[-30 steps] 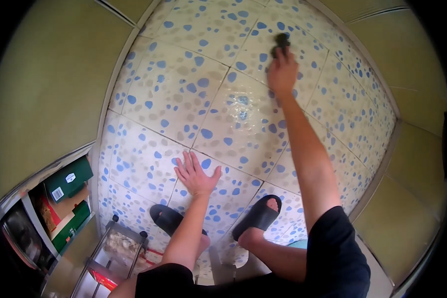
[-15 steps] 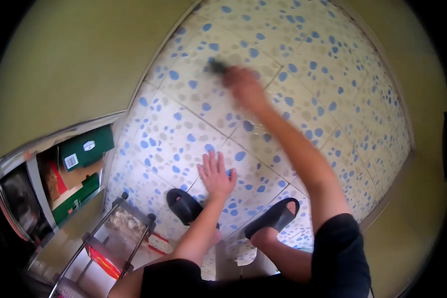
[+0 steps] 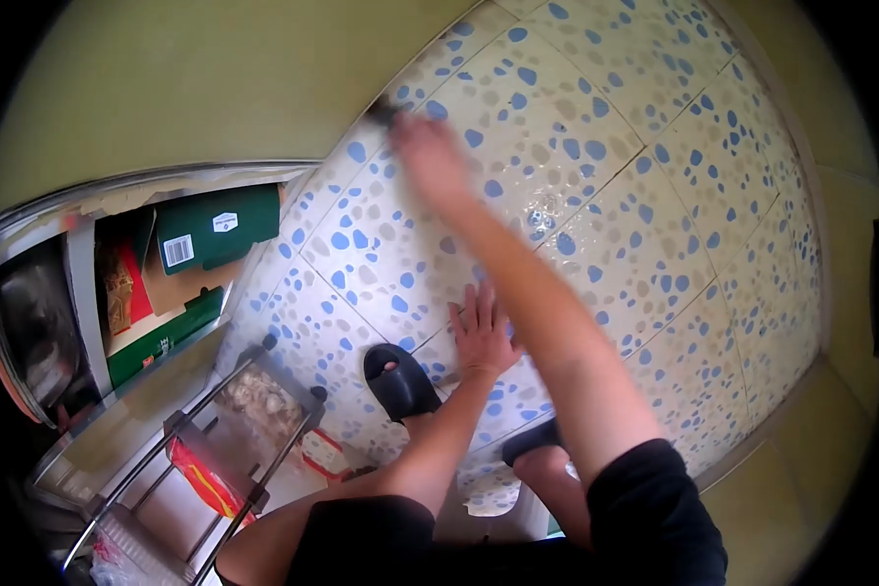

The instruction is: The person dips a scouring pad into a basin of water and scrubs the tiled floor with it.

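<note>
My right hand (image 3: 428, 156) reaches far forward, closed on a small dark scrubber (image 3: 385, 112). Motion smears it, so whether it is a brush or a scouring pad I cannot tell. It meets the floor at the foot of the olive wall panel (image 3: 195, 78). My left hand (image 3: 484, 337) lies flat on the tiled floor (image 3: 400, 254) with its fingers spread, partly behind my right forearm. Wet patches (image 3: 547, 210) shine on the blue-and-grey speckled tiles beside my right arm.
Black slippers (image 3: 400, 383) are on my feet. At the left, a low shelf holds green boxes (image 3: 217, 230) and a metal pot (image 3: 34, 342). A wire rack (image 3: 181, 459) with packaged goods stands close to my left leg. Another wall (image 3: 850, 264) borders the right.
My right hand has swept the scrubber left, up to the wall's edge. The view has shifted, and my left hand remains flat on the floor.
</note>
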`<state>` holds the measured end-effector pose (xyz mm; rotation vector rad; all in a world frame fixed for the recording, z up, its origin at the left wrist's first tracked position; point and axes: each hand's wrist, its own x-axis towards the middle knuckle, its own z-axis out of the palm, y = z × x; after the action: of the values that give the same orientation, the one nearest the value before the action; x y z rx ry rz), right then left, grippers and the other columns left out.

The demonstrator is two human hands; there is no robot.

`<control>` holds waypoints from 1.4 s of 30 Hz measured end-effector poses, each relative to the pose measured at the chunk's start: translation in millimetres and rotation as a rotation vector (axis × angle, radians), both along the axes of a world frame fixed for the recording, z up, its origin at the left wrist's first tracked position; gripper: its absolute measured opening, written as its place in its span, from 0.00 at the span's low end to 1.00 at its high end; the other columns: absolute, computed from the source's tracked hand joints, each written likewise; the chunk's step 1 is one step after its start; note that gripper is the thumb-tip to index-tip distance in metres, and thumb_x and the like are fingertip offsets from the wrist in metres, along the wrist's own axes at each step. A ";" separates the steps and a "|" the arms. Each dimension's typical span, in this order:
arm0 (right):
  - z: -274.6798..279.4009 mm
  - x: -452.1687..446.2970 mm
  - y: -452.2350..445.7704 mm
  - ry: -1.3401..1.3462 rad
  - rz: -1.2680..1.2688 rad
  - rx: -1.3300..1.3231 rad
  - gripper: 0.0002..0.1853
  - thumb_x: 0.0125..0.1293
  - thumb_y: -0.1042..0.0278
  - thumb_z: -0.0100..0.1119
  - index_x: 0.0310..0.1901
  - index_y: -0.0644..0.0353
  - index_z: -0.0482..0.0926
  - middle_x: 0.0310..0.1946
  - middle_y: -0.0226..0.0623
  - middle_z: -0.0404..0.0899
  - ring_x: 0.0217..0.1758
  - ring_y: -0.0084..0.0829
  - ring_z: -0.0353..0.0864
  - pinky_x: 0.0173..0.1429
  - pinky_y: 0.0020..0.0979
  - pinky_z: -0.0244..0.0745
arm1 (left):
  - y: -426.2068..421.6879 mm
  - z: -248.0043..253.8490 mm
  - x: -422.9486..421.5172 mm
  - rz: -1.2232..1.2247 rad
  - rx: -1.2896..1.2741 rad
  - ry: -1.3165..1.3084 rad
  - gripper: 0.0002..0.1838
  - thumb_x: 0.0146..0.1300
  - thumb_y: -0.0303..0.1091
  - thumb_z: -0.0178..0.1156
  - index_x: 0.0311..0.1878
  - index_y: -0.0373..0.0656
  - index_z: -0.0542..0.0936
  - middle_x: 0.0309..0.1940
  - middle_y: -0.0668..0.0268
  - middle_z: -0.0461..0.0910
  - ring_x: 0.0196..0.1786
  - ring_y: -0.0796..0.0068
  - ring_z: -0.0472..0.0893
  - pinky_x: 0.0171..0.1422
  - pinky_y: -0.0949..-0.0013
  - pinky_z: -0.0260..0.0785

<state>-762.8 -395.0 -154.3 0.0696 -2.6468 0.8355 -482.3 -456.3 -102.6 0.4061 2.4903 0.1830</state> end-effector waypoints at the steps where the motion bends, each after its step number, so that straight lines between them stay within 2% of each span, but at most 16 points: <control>1: 21.7 12.0 -45.0 -0.232 0.151 -0.018 0.13 0.72 0.69 0.56 0.54 0.60 0.83 0.57 0.42 0.82 0.61 0.46 0.80 0.72 0.46 0.73 | -3.7 -7.3 3.8 0.028 0.064 0.037 0.47 0.71 0.60 0.58 0.86 0.49 0.57 0.88 0.54 0.48 0.89 0.44 0.44 0.87 0.32 0.35; 6: -3.8 115.7 -165.6 0.040 0.421 -0.110 0.16 0.72 0.66 0.58 0.58 0.54 0.85 0.63 0.39 0.79 0.65 0.44 0.78 0.73 0.50 0.73 | -0.8 18.3 -3.1 0.013 0.129 0.149 0.45 0.74 0.58 0.57 0.87 0.50 0.56 0.88 0.54 0.49 0.89 0.44 0.47 0.88 0.35 0.37; 9: 28.3 96.7 -109.4 -0.220 0.231 -0.406 0.17 0.71 0.66 0.59 0.60 0.54 0.83 0.61 0.38 0.80 0.66 0.45 0.78 0.71 0.46 0.76 | -13.8 -26.5 11.8 -0.483 -0.564 0.524 0.46 0.70 0.61 0.59 0.85 0.51 0.61 0.87 0.54 0.51 0.89 0.45 0.47 0.88 0.33 0.33; 11: 3.0 56.1 -36.2 -0.053 0.101 -0.046 0.18 0.66 0.69 0.59 0.57 0.54 0.82 0.59 0.41 0.80 0.63 0.43 0.78 0.66 0.42 0.79 | -5.7 -17.0 10.5 0.022 0.149 0.185 0.46 0.66 0.65 0.61 0.82 0.52 0.66 0.86 0.53 0.54 0.88 0.44 0.48 0.88 0.33 0.34; 13: 21.5 15.2 51.5 -0.053 -0.086 0.173 0.15 0.66 0.74 0.57 0.53 0.54 0.83 0.57 0.39 0.80 0.60 0.43 0.78 0.67 0.48 0.74 | -4.5 -19.9 12.3 0.038 0.142 0.249 0.47 0.63 0.63 0.62 0.82 0.53 0.66 0.85 0.54 0.56 0.87 0.45 0.51 0.87 0.32 0.33; 16: 12.6 -15.8 125.8 -0.052 -0.423 0.351 0.22 0.71 0.69 0.54 0.65 0.57 0.82 0.75 0.46 0.73 0.77 0.51 0.70 0.80 0.53 0.63 | -3.4 -15.7 11.0 0.079 0.202 0.269 0.45 0.62 0.57 0.63 0.82 0.53 0.67 0.84 0.55 0.59 0.86 0.44 0.54 0.87 0.31 0.33; 19: -4.9 -33.9 121.2 -0.101 -0.428 0.297 0.23 0.73 0.67 0.53 0.67 0.57 0.81 0.77 0.47 0.70 0.82 0.53 0.64 0.83 0.55 0.58 | -3.6 -18.9 11.5 0.073 0.197 0.278 0.45 0.64 0.59 0.60 0.83 0.54 0.65 0.85 0.57 0.58 0.87 0.46 0.54 0.87 0.31 0.34; 24: -2.1 -34.9 -35.9 -0.010 -0.067 -0.086 0.18 0.67 0.73 0.58 0.57 0.59 0.83 0.68 0.46 0.77 0.68 0.50 0.76 0.78 0.54 0.68 | -11.7 -48.1 29.8 -0.044 0.071 0.201 0.40 0.74 0.56 0.50 0.86 0.54 0.60 0.88 0.60 0.51 0.88 0.50 0.51 0.88 0.33 0.34; 25: 6.3 -21.9 -71.6 0.044 -0.063 -0.012 0.16 0.65 0.72 0.59 0.54 0.60 0.84 0.65 0.45 0.78 0.67 0.47 0.77 0.77 0.52 0.69 | -14.2 -34.4 25.8 -0.312 -0.312 0.457 0.39 0.76 0.55 0.50 0.86 0.52 0.60 0.88 0.59 0.50 0.88 0.48 0.50 0.88 0.35 0.35; 27: 8.6 3.7 -133.7 -0.055 0.071 -0.106 0.17 0.68 0.70 0.58 0.57 0.60 0.83 0.65 0.44 0.78 0.67 0.48 0.77 0.77 0.48 0.70 | -7.8 11.6 3.5 0.100 0.328 0.181 0.38 0.77 0.53 0.53 0.84 0.46 0.62 0.86 0.54 0.55 0.87 0.45 0.54 0.88 0.40 0.44; 28: 13.6 20.6 -169.8 -0.208 0.030 -0.392 0.19 0.71 0.67 0.57 0.60 0.60 0.82 0.67 0.42 0.77 0.67 0.48 0.76 0.77 0.45 0.70 | -7.1 15.3 -3.9 0.028 0.205 0.211 0.37 0.75 0.52 0.55 0.82 0.46 0.66 0.83 0.51 0.62 0.84 0.44 0.60 0.85 0.35 0.50; 32: 18.4 83.3 -209.4 -0.028 0.416 -0.010 0.16 0.76 0.62 0.55 0.58 0.58 0.85 0.66 0.38 0.79 0.71 0.45 0.75 0.75 0.42 0.74 | -7.1 -0.1 4.3 0.029 0.194 0.280 0.41 0.69 0.57 0.58 0.81 0.46 0.67 0.84 0.51 0.59 0.86 0.44 0.56 0.85 0.33 0.47; 36: 12.9 54.8 -138.4 -0.261 0.323 -0.371 0.14 0.72 0.68 0.60 0.55 0.58 0.86 0.65 0.37 0.80 0.70 0.45 0.75 0.71 0.41 0.77 | -8.9 1.0 3.3 0.099 0.334 0.239 0.38 0.72 0.53 0.58 0.81 0.47 0.68 0.85 0.55 0.58 0.86 0.46 0.54 0.85 0.34 0.45; 38: 31.1 29.3 -65.4 -0.175 0.110 -0.096 0.19 0.63 0.76 0.62 0.57 0.58 0.85 0.67 0.40 0.79 0.66 0.47 0.77 0.67 0.43 0.80 | -14.1 -21.4 18.2 -0.501 -0.537 0.501 0.43 0.70 0.60 0.55 0.85 0.54 0.62 0.86 0.60 0.57 0.87 0.54 0.55 0.88 0.34 0.36; 40: 11.8 1.0 14.1 0.005 -0.086 0.012 0.21 0.60 0.78 0.61 0.56 0.56 0.86 0.65 0.42 0.80 0.64 0.49 0.78 0.69 0.44 0.78 | -8.2 -21.1 12.6 0.081 0.192 0.195 0.44 0.67 0.60 0.55 0.85 0.57 0.62 0.86 0.61 0.57 0.87 0.53 0.54 0.87 0.33 0.37; 42: 6.8 -11.2 93.1 0.031 -0.188 0.125 0.23 0.60 0.77 0.61 0.58 0.57 0.86 0.67 0.46 0.79 0.64 0.51 0.78 0.70 0.49 0.74 | -5.7 -26.0 14.6 0.091 0.201 0.287 0.45 0.65 0.59 0.57 0.85 0.57 0.63 0.86 0.61 0.57 0.87 0.53 0.55 0.87 0.33 0.38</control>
<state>-774.0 -301.9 -147.5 -0.1312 -2.6243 0.6031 -467.8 -462.0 -128.6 0.4267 2.7863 0.4418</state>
